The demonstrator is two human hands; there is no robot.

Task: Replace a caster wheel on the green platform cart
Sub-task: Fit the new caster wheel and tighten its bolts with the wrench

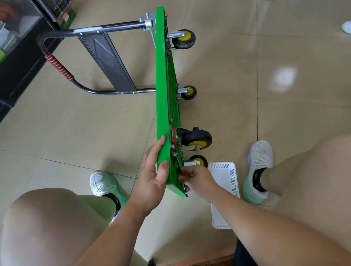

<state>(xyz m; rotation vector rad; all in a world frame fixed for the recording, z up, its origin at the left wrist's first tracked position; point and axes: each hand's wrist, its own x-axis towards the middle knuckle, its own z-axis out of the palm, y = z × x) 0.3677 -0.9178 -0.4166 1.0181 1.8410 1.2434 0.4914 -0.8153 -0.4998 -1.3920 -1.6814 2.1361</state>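
A green platform cart stands on edge at centre frame on a tiled floor. The left hand grips its near end, fingers spread. The right hand, fingers bunched, works beside the nearest caster wheel; what they pinch cannot be told. A white basket lies at lower right.

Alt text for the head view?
Green cart stands tipped on its side, casters sticking out sideways. Left hand holds its near end; right hand reaches the underside by the nearest caster, beside a white basket.
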